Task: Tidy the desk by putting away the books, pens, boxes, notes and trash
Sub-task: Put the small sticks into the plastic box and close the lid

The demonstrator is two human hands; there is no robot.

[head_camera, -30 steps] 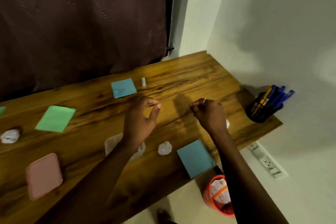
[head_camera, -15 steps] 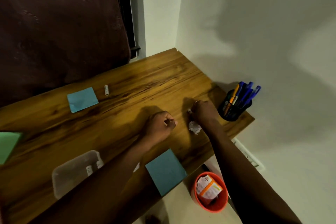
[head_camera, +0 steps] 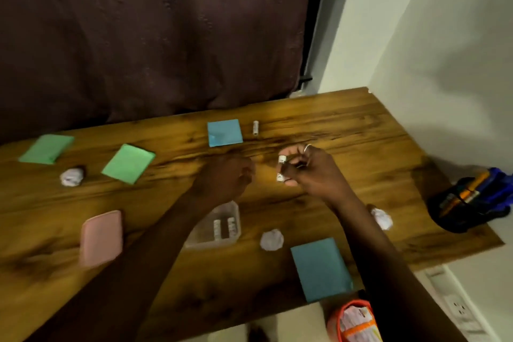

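Pinching white cylinder [head_camera: 282, 159] in right hand [head_camera: 311, 172], markings blurred.

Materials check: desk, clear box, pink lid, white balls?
Desk: wood or wood-look laminate, semi-gloss; grain streaks, glare.
Clear box: translucent plastic; contents show through the wall.
Pink lid: probably matte plastic; rounded corners, even colour, blurred.
White balls: crumpled paper; creased, irregular surface.
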